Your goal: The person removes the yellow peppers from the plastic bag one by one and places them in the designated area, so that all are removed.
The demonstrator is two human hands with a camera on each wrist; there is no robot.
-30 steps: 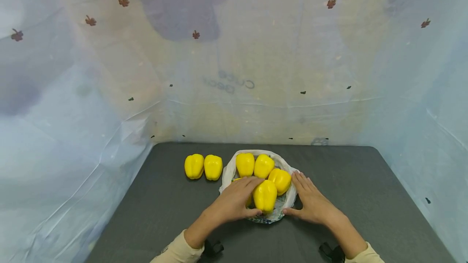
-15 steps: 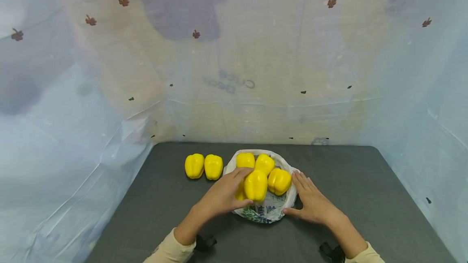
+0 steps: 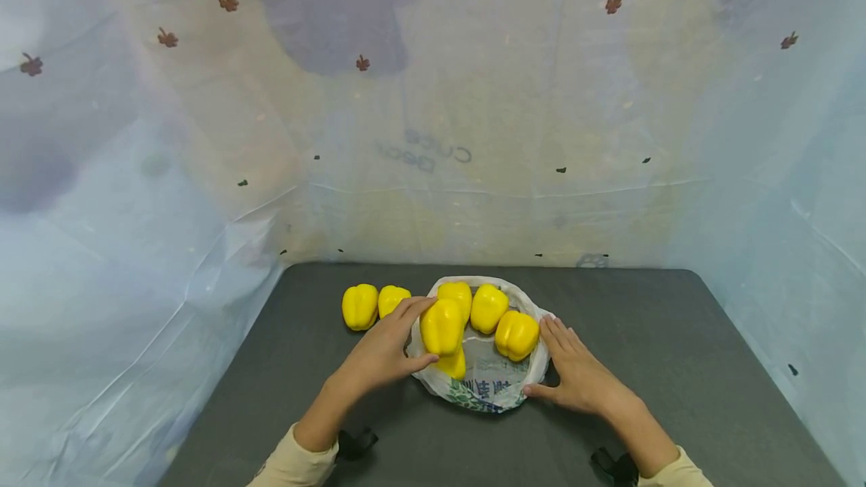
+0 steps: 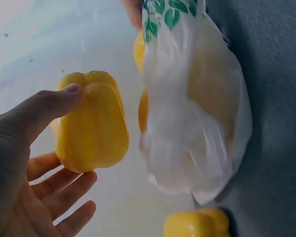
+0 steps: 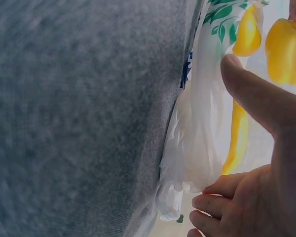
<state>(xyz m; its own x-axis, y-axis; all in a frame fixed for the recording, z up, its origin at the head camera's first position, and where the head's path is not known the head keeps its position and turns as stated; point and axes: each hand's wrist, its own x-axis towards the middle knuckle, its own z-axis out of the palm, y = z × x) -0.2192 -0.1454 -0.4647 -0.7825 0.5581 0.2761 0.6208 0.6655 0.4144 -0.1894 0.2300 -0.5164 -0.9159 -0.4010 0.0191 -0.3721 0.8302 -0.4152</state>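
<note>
My left hand (image 3: 389, 344) grips a yellow bell pepper (image 3: 442, 328) between thumb and fingers. The left wrist view shows this pepper (image 4: 92, 123) raised beside the white plastic bag (image 4: 187, 123), its lower end toward the fingertips. The bag (image 3: 504, 394) has its mouth spread wide, with green leaf print and blue lettering showing. Several other yellow peppers (image 3: 517, 336) lie inside it; one near the left wall (image 3: 453, 365) is partly covered by the held pepper. Along the bag's right rim rests my right hand (image 3: 585, 374), fingers fairly straight, thumb apart at the near side.
Two more yellow peppers (image 3: 359, 307) sit on the dark grey table (image 3: 643, 322) left of the bag, the nearer one partly behind my left hand. A pale patterned plastic sheet (image 3: 473, 96) hangs behind and at both sides.
My left hand has carried the gripped pepper leftward and slightly away from me, from the bag's near middle to its left side. The right hand has stayed on the bag's right rim.
</note>
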